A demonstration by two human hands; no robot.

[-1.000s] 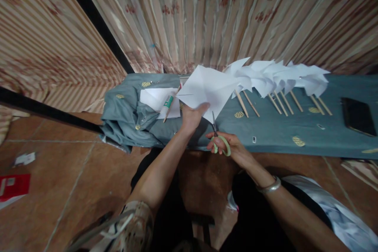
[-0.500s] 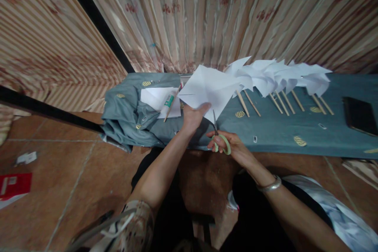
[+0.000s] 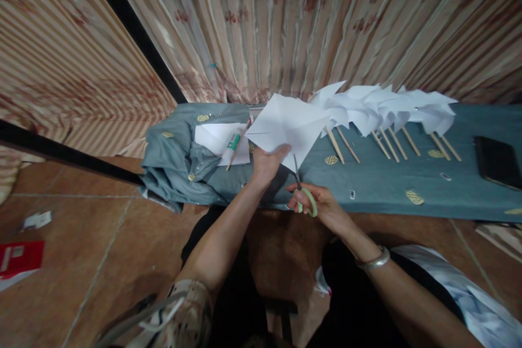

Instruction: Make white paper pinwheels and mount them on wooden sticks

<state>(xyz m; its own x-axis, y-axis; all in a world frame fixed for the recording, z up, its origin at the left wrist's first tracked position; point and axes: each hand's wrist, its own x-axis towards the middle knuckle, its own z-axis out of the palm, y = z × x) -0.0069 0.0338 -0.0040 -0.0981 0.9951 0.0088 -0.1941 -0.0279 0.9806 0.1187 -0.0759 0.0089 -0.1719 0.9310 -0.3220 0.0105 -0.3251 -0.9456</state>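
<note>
A square sheet of white paper is held up by my left hand, its thumb on top and the other fingers hidden underneath. One slit runs in from the paper's left corner. My right hand is closed around the green handles of a pair of scissors. The scissor blades point up at the paper's near corner, one blade lying over the sheet. Left of the paper are a glue stick, a thin wooden stick and more white paper.
Several white paper pinwheels on wooden sticks lie in a row along the back right of the cloth-covered bench. A dark phone rests at the right end. Behind hangs a patterned curtain. A red packet lies on the floor.
Very little differs. The scissors have shifted slightly at the paper's near corner, and the whole view has moved a touch.
</note>
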